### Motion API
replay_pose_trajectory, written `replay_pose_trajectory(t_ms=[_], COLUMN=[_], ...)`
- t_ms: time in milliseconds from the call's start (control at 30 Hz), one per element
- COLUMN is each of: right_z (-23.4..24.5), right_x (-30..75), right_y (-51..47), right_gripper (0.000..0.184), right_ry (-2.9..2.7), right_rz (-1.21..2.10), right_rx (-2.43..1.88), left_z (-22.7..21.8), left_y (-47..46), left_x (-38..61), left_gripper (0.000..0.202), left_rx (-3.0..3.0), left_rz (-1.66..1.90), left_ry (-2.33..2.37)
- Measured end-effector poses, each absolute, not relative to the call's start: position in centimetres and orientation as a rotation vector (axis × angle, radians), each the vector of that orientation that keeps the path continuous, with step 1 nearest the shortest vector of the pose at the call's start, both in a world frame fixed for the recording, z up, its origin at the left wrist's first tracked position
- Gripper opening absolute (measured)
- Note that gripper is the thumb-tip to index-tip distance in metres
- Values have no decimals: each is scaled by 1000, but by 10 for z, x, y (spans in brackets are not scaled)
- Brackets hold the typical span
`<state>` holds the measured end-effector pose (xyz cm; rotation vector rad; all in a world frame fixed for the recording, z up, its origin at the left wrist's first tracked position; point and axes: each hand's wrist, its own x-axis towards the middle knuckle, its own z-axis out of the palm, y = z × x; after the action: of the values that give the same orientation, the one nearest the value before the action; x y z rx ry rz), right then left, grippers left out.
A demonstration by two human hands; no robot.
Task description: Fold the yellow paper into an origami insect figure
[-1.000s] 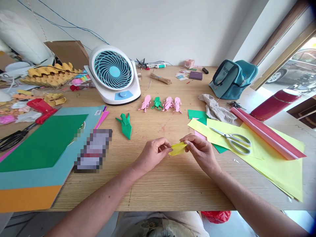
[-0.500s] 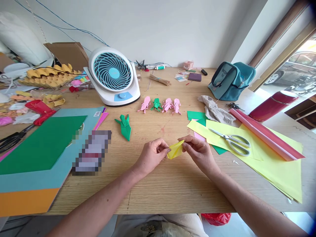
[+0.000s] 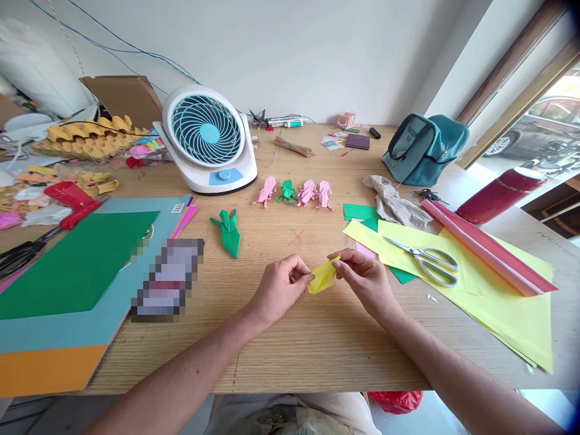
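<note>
A small piece of folded yellow paper (image 3: 322,278) is stretched between my two hands, above the front middle of the table. My left hand (image 3: 284,283) pinches its left end between thumb and fingers. At the upper right corner, my right hand (image 3: 365,277) pinches it the same way. Creases run across the paper's face. Beyond my left hand lies a green folded paper figure (image 3: 230,234) with pointed tips. Farther back stand a small green paper figure (image 3: 287,191) and several pink paper figures (image 3: 308,191) in a row.
Scissors (image 3: 428,260) lie on yellow sheets (image 3: 512,326) at the right, near a rolled red sheet (image 3: 492,248) and a red bottle (image 3: 501,194). A white fan (image 3: 208,139) stands at the back. Left are a blurred phone-like object (image 3: 167,281) and green card (image 3: 86,266).
The yellow paper has shifted very slightly to the right between my fingers. Both hands keep their pinch, and the things on the table stay where they were.
</note>
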<state>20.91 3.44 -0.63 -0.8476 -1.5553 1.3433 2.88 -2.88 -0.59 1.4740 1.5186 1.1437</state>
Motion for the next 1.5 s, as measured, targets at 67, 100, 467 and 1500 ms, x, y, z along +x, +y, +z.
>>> replay_pose_trajectory(t_ms=[67, 100, 467, 1500], right_z=[-6, -6, -4, -17], right_x=[209, 209, 208, 204], right_y=[35, 35, 34, 28], right_gripper=[28, 29, 26, 19], right_ry=[-1557, -1557, -1558, -1555], right_rz=[1334, 1331, 1332, 1482], right_rx=[-859, -861, -837, -752], left_z=[-5, -5, 1, -1], left_y=[-29, -30, -34, -32], left_x=[30, 30, 33, 33], left_gripper=[9, 10, 13, 8], left_rx=[1510, 1531, 1668, 1782], left_rz=[1158, 1164, 1162, 1215], left_ry=[1528, 1535, 1575, 1567])
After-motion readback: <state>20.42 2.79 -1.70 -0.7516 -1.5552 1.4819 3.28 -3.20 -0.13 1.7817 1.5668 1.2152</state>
